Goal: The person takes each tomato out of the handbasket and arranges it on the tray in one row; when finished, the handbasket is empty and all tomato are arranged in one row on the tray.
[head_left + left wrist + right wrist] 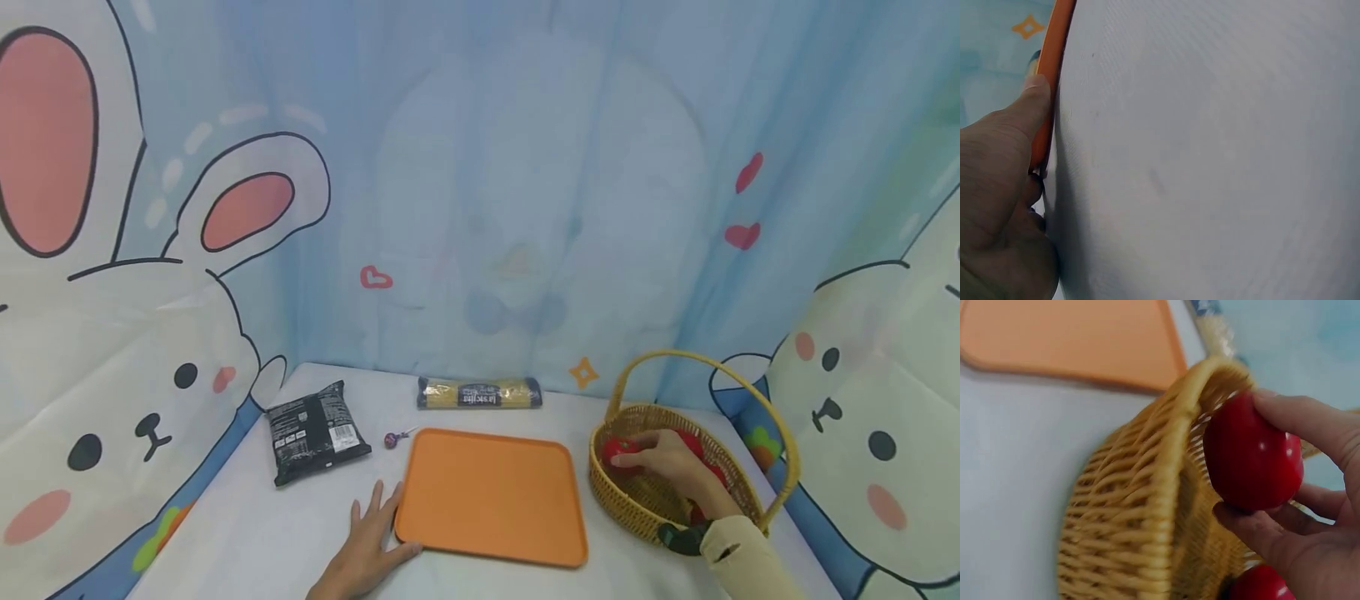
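My right hand point(678, 467) reaches into a yellow wicker basket point(630, 515) with a tall arched handle. In the right wrist view, thumb and fingers grip a smooth red tomato point(1250, 456) beside the basket's inner wall. Another red tomato point(1263, 586) lies lower in the basket, partly hidden. On the other side, my left hand point(363, 546) rests at the near left corner of an orange tray point(491, 500), fingers spread. Its thumb touches the tray's raised edge in the left wrist view.
A black packet point(315, 433) lies at the left of the white table. Beside it is a small wrapped lollipop point(391, 440). Behind the tray lies a long pack of pasta point(480, 395). A blue curtain with cartoon rabbits point(517, 208) hangs behind the table.
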Action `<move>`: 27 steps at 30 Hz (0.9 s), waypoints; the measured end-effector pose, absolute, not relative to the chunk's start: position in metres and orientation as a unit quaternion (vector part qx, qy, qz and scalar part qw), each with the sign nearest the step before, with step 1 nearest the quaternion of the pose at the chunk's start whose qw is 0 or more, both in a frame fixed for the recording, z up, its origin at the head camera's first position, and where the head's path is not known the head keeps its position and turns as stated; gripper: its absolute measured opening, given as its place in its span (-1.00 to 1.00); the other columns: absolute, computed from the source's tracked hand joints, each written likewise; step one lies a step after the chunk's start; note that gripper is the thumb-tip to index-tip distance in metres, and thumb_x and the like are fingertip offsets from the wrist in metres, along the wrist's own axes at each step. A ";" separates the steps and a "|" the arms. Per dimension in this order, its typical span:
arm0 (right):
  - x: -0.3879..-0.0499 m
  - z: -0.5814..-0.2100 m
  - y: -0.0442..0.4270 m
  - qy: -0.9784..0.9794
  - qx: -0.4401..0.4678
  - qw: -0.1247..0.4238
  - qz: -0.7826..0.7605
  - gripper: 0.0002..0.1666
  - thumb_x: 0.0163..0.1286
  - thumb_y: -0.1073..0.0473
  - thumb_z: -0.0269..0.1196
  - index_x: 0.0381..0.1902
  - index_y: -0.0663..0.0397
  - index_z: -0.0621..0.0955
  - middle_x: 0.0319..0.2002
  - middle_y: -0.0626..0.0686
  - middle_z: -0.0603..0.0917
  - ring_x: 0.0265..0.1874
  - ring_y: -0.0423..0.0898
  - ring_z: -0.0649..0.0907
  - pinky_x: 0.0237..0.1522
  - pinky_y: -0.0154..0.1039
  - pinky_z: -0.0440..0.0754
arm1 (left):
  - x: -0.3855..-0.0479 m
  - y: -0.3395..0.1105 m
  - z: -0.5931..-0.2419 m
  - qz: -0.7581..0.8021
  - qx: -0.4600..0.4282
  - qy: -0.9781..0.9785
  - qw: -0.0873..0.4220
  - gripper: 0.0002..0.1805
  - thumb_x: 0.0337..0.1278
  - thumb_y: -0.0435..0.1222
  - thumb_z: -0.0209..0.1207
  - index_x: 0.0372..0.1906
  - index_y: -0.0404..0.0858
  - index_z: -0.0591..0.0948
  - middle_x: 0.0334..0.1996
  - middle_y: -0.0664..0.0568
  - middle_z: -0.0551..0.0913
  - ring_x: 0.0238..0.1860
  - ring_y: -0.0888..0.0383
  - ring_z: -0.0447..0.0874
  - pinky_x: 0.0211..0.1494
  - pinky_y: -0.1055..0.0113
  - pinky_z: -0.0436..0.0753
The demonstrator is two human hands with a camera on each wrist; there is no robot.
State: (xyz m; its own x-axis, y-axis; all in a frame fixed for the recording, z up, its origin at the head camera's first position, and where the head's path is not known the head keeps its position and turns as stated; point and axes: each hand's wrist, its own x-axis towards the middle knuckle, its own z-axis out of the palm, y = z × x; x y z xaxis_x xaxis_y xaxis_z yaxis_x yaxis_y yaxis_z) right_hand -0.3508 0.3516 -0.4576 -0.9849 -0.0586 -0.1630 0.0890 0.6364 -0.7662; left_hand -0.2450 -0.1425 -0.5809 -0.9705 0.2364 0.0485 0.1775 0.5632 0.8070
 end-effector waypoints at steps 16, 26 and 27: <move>-0.313 -0.405 0.283 0.909 -0.117 0.003 -0.400 -0.07 0.17 0.07 0.69 0.39 0.36 0.56 0.25 0.36 0.69 0.17 0.25 0.73 0.03 -0.04 0.86 | -0.244 -0.144 -0.580 0.452 0.151 0.879 0.024 0.04 0.32 -0.01 0.44 0.67 -0.43 0.21 0.66 -0.43 0.16 0.71 -0.45 -0.23 0.62 -0.47 -0.53; -0.332 -0.437 0.191 0.860 -0.185 0.009 -0.475 -0.19 0.18 0.22 0.67 0.33 0.38 0.62 0.17 0.31 0.75 0.08 0.19 0.80 0.01 -0.06 0.87 | -0.243 -0.150 -0.578 0.451 0.141 0.881 0.022 0.02 0.33 -0.04 0.44 0.68 -0.40 0.21 0.66 -0.42 0.16 0.72 -0.43 -0.22 0.62 -0.48 -0.50; -0.333 -0.442 0.184 0.853 -0.187 0.016 -0.488 -0.21 0.19 0.23 0.65 0.33 0.38 0.61 0.17 0.30 0.75 0.07 0.18 0.80 0.00 -0.05 0.88 | -0.242 -0.150 -0.579 0.450 0.140 0.882 0.023 0.02 0.33 -0.03 0.44 0.68 -0.39 0.21 0.66 -0.41 0.16 0.72 -0.43 -0.21 0.62 -0.48 -0.49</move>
State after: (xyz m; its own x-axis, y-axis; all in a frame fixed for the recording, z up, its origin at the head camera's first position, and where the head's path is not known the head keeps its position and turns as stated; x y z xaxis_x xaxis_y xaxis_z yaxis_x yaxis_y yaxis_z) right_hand -0.3333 0.1839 -0.4415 -0.9294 -0.3345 0.1557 -0.3037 0.4542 -0.8375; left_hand -0.2424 -0.1503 -0.5787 -0.9600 0.2668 0.0855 0.2258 0.5563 0.7997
